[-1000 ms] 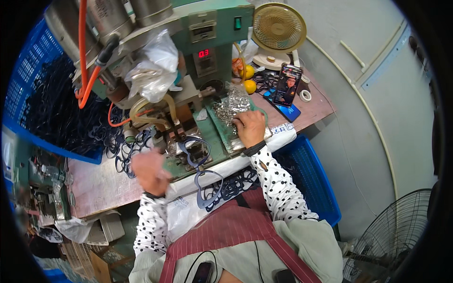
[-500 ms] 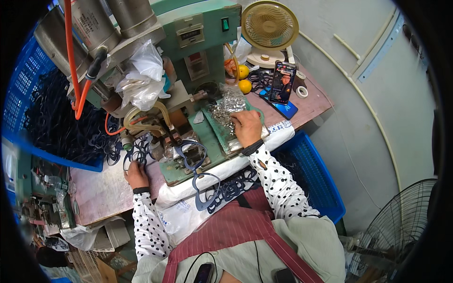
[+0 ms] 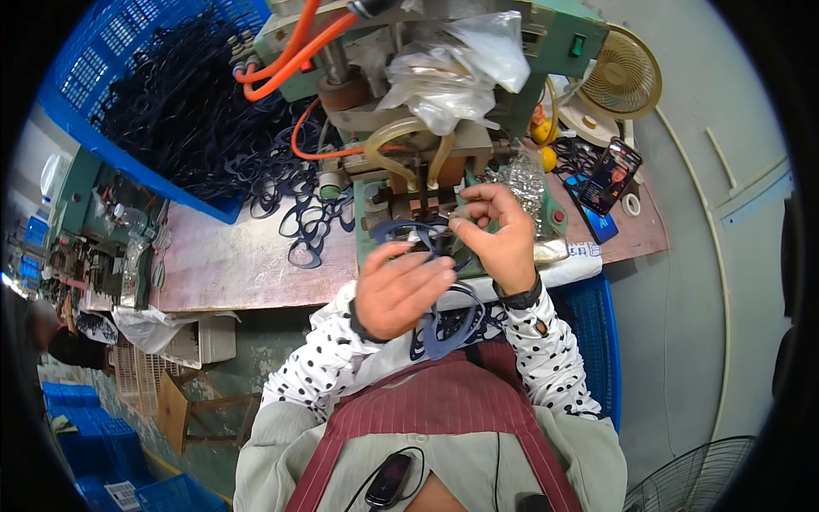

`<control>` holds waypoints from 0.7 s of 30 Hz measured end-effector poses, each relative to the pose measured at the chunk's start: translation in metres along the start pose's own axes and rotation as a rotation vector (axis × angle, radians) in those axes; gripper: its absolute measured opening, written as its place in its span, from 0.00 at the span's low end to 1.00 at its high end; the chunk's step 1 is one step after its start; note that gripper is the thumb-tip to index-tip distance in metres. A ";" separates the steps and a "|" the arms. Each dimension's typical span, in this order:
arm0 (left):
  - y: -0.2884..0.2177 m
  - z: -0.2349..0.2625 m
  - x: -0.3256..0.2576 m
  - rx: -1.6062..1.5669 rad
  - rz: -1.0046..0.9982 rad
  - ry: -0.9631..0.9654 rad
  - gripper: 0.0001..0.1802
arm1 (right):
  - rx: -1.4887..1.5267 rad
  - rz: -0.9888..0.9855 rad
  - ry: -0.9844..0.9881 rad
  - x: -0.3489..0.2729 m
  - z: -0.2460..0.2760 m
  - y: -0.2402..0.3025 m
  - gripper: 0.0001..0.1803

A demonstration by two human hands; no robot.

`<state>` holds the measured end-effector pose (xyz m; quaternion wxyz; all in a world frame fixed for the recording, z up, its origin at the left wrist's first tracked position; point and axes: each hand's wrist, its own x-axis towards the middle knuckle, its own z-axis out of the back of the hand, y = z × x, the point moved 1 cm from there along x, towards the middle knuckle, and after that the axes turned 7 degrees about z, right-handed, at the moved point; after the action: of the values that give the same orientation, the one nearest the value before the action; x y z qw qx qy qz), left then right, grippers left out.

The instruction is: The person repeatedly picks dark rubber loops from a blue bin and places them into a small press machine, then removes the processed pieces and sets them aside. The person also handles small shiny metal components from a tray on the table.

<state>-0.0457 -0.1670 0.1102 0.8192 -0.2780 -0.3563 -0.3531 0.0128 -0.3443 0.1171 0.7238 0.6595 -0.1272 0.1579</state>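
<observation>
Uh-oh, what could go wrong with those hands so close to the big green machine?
The right hand's fingertips are close to the machine's metal parts, so a finger might get pinched if those move. The same hand is beside a heap of shiny metal bits; a bump could scatter them. And the blue basket is heaped with dark loops, so some might slip out.
</observation>
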 end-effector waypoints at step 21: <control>0.018 -0.018 0.001 -0.362 -0.223 0.184 0.24 | -0.171 0.125 -0.168 0.017 0.010 -0.042 0.22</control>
<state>-0.0238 -0.1692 0.0966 0.7408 -0.3460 -0.2395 -0.5236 0.0453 -0.3566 0.0865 0.7528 0.5973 -0.2412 0.1353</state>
